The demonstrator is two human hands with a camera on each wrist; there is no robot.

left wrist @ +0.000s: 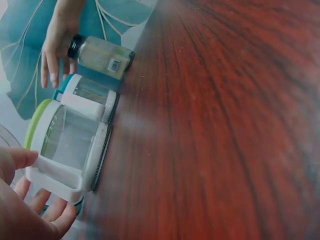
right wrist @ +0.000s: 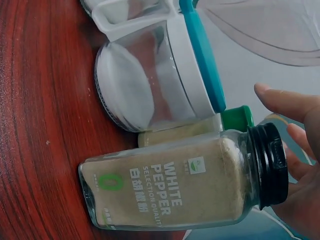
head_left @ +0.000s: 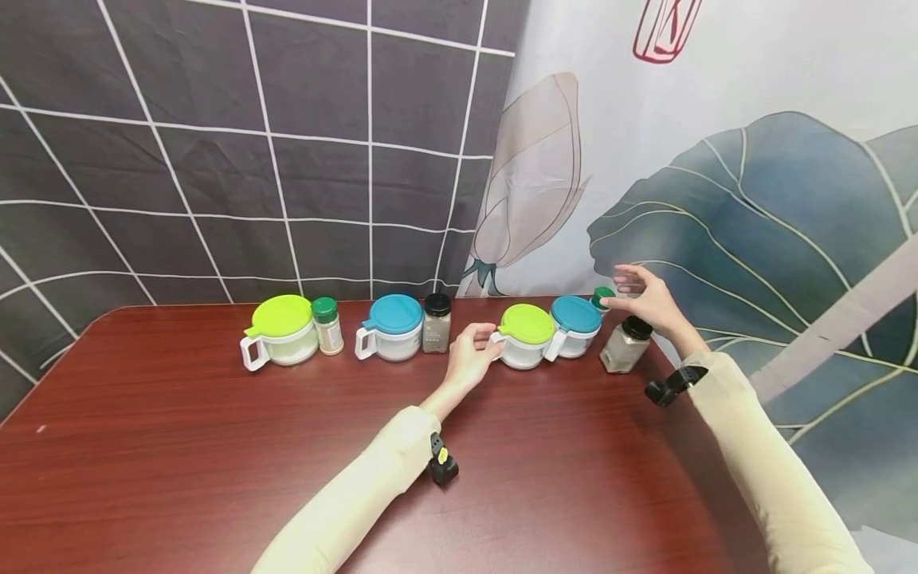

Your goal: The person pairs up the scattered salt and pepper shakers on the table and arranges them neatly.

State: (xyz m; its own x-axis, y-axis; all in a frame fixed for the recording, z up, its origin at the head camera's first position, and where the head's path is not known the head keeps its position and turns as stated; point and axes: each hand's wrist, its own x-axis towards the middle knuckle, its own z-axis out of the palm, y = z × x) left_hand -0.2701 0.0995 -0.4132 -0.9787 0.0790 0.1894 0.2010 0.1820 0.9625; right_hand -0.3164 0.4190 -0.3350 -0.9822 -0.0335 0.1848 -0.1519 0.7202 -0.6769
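A clear seasoning jar with a lime-green lid stands toward the right of the row. My left hand holds its white handle, the thumb at the handle's top and the other fingers beyond it. To its right is a similar jar with a blue lid. My right hand is spread with nothing in its grasp, behind a black-capped white pepper bottle. Its thumb is near a green-capped shaker, mostly hidden; whether they touch I cannot tell.
Along the table's back edge, further left, stand another lime-lidded jar, a green-capped shaker, a blue-lidded jar and a black-capped bottle. Behind the brown wooden table hangs a patterned cloth.
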